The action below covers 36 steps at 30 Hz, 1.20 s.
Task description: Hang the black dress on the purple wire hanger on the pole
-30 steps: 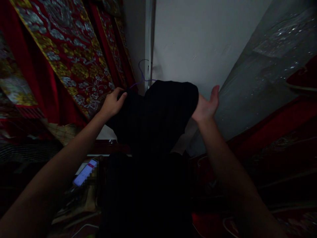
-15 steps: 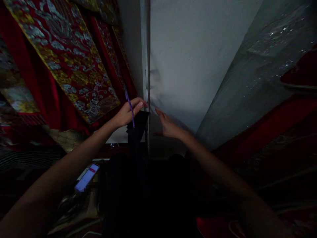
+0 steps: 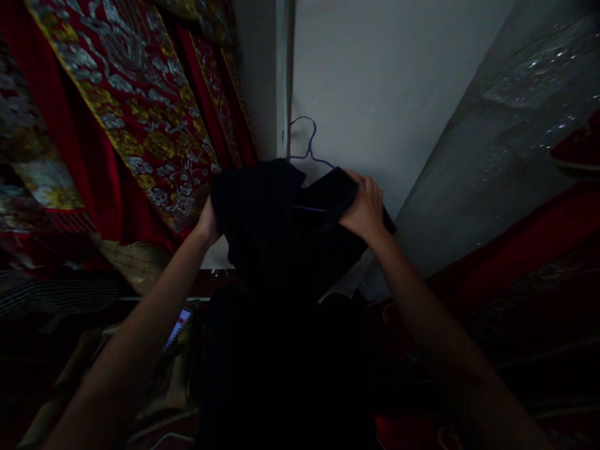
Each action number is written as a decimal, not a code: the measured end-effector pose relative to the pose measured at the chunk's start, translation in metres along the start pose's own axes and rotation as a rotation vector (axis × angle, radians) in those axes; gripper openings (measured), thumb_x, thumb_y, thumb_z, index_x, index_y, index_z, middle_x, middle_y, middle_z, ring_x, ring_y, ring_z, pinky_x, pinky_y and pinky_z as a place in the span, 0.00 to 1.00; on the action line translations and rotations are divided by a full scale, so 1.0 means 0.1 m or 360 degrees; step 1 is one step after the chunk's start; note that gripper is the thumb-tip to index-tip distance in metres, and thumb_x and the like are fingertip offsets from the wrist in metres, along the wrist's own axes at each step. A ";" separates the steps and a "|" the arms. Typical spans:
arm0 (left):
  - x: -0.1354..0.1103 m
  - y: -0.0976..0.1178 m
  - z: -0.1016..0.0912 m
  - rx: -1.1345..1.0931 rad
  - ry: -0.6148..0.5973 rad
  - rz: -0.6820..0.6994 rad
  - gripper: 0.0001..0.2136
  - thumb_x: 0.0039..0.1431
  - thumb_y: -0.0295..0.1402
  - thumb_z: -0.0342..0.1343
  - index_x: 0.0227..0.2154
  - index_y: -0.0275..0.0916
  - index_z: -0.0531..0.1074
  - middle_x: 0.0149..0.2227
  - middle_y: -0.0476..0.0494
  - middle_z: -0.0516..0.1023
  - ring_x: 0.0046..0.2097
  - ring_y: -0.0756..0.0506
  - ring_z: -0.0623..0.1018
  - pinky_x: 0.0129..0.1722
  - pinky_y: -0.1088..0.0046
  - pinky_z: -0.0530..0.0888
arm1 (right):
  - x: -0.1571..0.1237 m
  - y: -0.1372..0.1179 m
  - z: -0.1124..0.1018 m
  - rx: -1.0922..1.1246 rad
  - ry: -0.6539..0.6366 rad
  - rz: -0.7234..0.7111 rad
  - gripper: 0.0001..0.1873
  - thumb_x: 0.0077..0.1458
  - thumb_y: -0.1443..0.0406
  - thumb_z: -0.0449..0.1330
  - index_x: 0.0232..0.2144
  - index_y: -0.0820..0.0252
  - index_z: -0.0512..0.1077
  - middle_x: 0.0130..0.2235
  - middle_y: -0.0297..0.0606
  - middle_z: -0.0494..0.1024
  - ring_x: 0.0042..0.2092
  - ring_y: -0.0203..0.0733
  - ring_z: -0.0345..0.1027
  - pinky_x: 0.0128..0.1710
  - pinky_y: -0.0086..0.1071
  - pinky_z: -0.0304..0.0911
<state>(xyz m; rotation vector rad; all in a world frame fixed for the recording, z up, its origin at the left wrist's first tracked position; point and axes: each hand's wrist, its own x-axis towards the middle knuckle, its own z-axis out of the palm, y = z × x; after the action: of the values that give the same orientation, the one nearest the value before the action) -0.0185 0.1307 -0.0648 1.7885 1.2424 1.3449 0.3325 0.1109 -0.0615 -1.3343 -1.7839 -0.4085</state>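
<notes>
A dark garment point(image 3: 262, 206) hangs spread in front of me on a purple clothes hanger point(image 3: 310, 147), whose hook points up against the pale wall. My left hand point(image 3: 209, 220) grips the garment's left side near the shoulder; the cloth covers most of its fingers. At the other side my right hand point(image 3: 368, 203) is closed on the cloth beside the neck opening. The hanger's lower bar shows inside that opening. Lower down, the garment merges with the dark area below it, so its hem cannot be made out.
Red embroidered cloths point(image 3: 135, 112) hang at the left. Clear plastic sheeting point(image 3: 506, 125) covers something at the right, with red fabric point(image 3: 520, 244) beneath it. A lit phone point(image 3: 179, 326) lies at lower left, partly behind my left forearm. A pale wall point(image 3: 375, 75) stands ahead.
The garment, narrow and edge-on beneath my left hand before, is now spread wide. My right hand, empty before, has taken hold of it. The hanger now faces me, and my hands are farther apart.
</notes>
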 end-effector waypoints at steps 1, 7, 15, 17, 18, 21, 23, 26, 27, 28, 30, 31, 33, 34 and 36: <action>-0.07 -0.07 0.04 -0.0098 0.0037 -0.0003 0.34 0.70 0.53 0.29 0.64 0.36 0.63 0.59 0.35 0.75 0.60 0.37 0.75 0.55 0.58 0.77 | 0.09 -0.02 0.00 -0.0021 0.0014 0.0021 0.44 0.50 0.56 0.65 0.66 0.62 0.57 0.57 0.58 0.66 0.59 0.69 0.59 0.57 0.60 0.54; -0.62 -0.53 0.54 -0.0165 0.0116 -0.0299 0.38 0.66 0.61 0.37 0.70 0.41 0.52 0.69 0.40 0.62 0.68 0.39 0.65 0.63 0.60 0.72 | 0.36 -0.28 0.00 0.0000 -0.0139 -0.0111 0.51 0.44 0.58 0.70 0.67 0.62 0.55 0.60 0.59 0.63 0.62 0.73 0.55 0.59 0.64 0.50; -1.39 -0.73 0.95 -0.0804 0.0533 -0.0699 0.23 0.55 0.41 0.65 0.51 0.36 0.73 0.53 0.36 0.80 0.57 0.36 0.79 0.58 0.59 0.76 | -0.58 -0.40 0.29 0.1012 -0.0242 0.0198 0.29 0.53 0.55 0.61 0.56 0.56 0.67 0.55 0.46 0.73 0.58 0.53 0.67 0.56 0.48 0.62; -1.49 -0.69 1.06 -0.1053 0.0659 -0.0754 0.21 0.50 0.36 0.69 0.46 0.36 0.75 0.47 0.37 0.83 0.54 0.37 0.80 0.57 0.58 0.76 | -0.89 -0.57 0.66 0.1146 -0.0284 0.0735 0.22 0.58 0.49 0.54 0.40 0.61 0.73 0.38 0.45 0.78 0.42 0.49 0.74 0.44 0.41 0.67; -1.53 -0.66 1.09 -0.1138 0.0654 -0.0761 0.20 0.49 0.35 0.70 0.45 0.36 0.76 0.46 0.38 0.83 0.53 0.37 0.81 0.58 0.59 0.76 | -1.03 -0.67 0.86 0.1103 -0.0400 0.0948 0.24 0.59 0.46 0.53 0.34 0.61 0.73 0.33 0.44 0.77 0.37 0.48 0.73 0.40 0.39 0.66; -1.60 -0.60 1.12 -0.1243 0.0574 -0.0774 0.19 0.48 0.36 0.71 0.43 0.37 0.77 0.46 0.39 0.83 0.51 0.38 0.81 0.57 0.59 0.75 | -1.34 -0.94 1.32 0.1048 -0.0806 0.1245 0.23 0.60 0.48 0.54 0.24 0.59 0.72 0.26 0.41 0.76 0.33 0.46 0.72 0.35 0.35 0.62; -1.62 -0.59 1.07 -0.1202 0.0575 -0.0798 0.19 0.48 0.38 0.71 0.42 0.36 0.77 0.46 0.38 0.82 0.50 0.38 0.81 0.57 0.58 0.75 | -1.46 -1.02 1.45 0.1094 -0.0920 0.1315 0.21 0.61 0.54 0.53 0.21 0.57 0.70 0.23 0.39 0.74 0.30 0.43 0.71 0.32 0.33 0.60; -1.64 -0.63 0.99 -0.0907 0.0875 -0.0524 0.22 0.49 0.40 0.70 0.45 0.37 0.73 0.48 0.38 0.79 0.52 0.39 0.79 0.58 0.58 0.72 | -1.57 -0.98 1.38 0.1114 -0.0915 0.1364 0.22 0.61 0.57 0.53 0.16 0.56 0.66 0.17 0.34 0.68 0.23 0.39 0.66 0.26 0.31 0.54; -1.65 -0.66 0.99 -0.0735 0.1064 -0.0334 0.24 0.50 0.40 0.70 0.47 0.38 0.71 0.51 0.38 0.77 0.54 0.40 0.77 0.60 0.59 0.70 | -1.60 -0.94 1.32 0.1112 -0.0902 0.1367 0.22 0.60 0.58 0.54 0.16 0.56 0.65 0.16 0.33 0.67 0.22 0.38 0.64 0.25 0.30 0.53; -1.68 -0.69 1.02 -0.0535 0.1246 -0.0132 0.26 0.51 0.39 0.69 0.51 0.39 0.68 0.54 0.38 0.73 0.57 0.40 0.74 0.62 0.59 0.68 | -1.64 -0.91 1.26 0.1116 -0.0885 0.1373 0.22 0.59 0.58 0.55 0.15 0.56 0.64 0.16 0.32 0.66 0.21 0.36 0.62 0.24 0.30 0.52; -1.74 -0.77 1.14 -0.0143 0.1404 0.0173 0.29 0.52 0.38 0.69 0.54 0.41 0.64 0.59 0.37 0.67 0.62 0.39 0.69 0.65 0.57 0.63 | -1.70 -0.86 1.15 0.1160 -0.0840 0.1386 0.21 0.58 0.58 0.55 0.15 0.57 0.64 0.16 0.31 0.66 0.20 0.34 0.61 0.23 0.29 0.51; -1.79 -0.81 1.24 -0.0002 0.1310 0.0253 0.29 0.52 0.38 0.69 0.55 0.40 0.64 0.59 0.36 0.66 0.62 0.38 0.68 0.65 0.56 0.62 | -1.74 -0.86 1.11 0.1205 -0.0819 0.1395 0.20 0.57 0.57 0.55 0.16 0.57 0.64 0.16 0.31 0.66 0.20 0.34 0.60 0.23 0.29 0.52; -1.87 -0.88 1.45 0.0106 0.0860 0.0298 0.22 0.56 0.37 0.65 0.52 0.40 0.67 0.55 0.36 0.70 0.58 0.38 0.71 0.61 0.56 0.66 | -1.80 -0.87 1.06 0.1313 -0.0785 0.1401 0.19 0.56 0.56 0.55 0.17 0.57 0.64 0.16 0.31 0.67 0.20 0.34 0.60 0.23 0.28 0.54; -1.91 -0.91 1.55 0.0084 0.0620 0.0277 0.17 0.60 0.36 0.61 0.50 0.39 0.69 0.51 0.37 0.73 0.55 0.39 0.74 0.58 0.58 0.69 | -1.82 -0.89 1.05 0.1352 -0.0764 0.1391 0.19 0.55 0.55 0.56 0.17 0.57 0.64 0.17 0.30 0.66 0.20 0.34 0.60 0.23 0.28 0.54; -1.96 -0.94 1.68 -0.0019 0.0284 0.0193 0.09 0.66 0.34 0.53 0.46 0.39 0.71 0.44 0.40 0.77 0.47 0.42 0.77 0.50 0.64 0.73 | -1.86 -0.93 1.04 0.1393 -0.0707 0.1369 0.19 0.54 0.52 0.58 0.18 0.56 0.64 0.17 0.29 0.66 0.19 0.34 0.60 0.23 0.29 0.55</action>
<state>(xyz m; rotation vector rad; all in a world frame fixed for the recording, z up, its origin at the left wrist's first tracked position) 0.0965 0.0042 -0.2796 1.7921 1.2301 1.6068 0.2167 0.0317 -0.2470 -1.3960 -1.2419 1.0790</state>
